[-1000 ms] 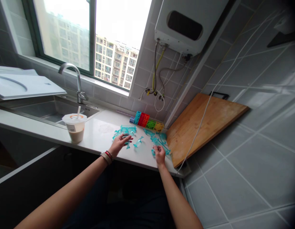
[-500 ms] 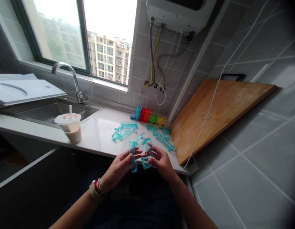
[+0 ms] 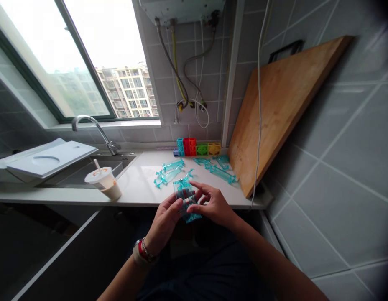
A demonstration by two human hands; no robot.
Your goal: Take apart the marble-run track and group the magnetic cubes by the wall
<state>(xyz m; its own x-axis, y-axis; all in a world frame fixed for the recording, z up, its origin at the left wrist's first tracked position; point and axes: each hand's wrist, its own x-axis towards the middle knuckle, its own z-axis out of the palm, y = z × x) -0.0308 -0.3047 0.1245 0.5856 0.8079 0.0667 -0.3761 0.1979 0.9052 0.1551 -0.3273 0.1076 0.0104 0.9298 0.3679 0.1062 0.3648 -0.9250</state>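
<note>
Clear teal plastic pieces (image 3: 184, 193) are held together between both hands, in front of the counter's edge. My left hand (image 3: 169, 213) grips them from the left with thumb and fingers. From the right, my right hand (image 3: 213, 204) pinches the same pieces; its index finger lies near their top. Whether the pieces are joined cannot be made out. More teal pieces lie on the counter beyond, one group to the left (image 3: 171, 170) and another to the right (image 3: 222, 173).
Coloured blocks (image 3: 190, 147) stand in a row by the wall. A lidded drink cup (image 3: 105, 184) with a straw stands at left on the counter (image 3: 137, 191), near the sink (image 3: 75, 171). A wooden board (image 3: 275, 104) leans at right, with a white cable (image 3: 259, 108) hanging before it.
The teal pieces, apart before, are now together between my hands. My right hand has moved in against them. The view has turned and tilted.
</note>
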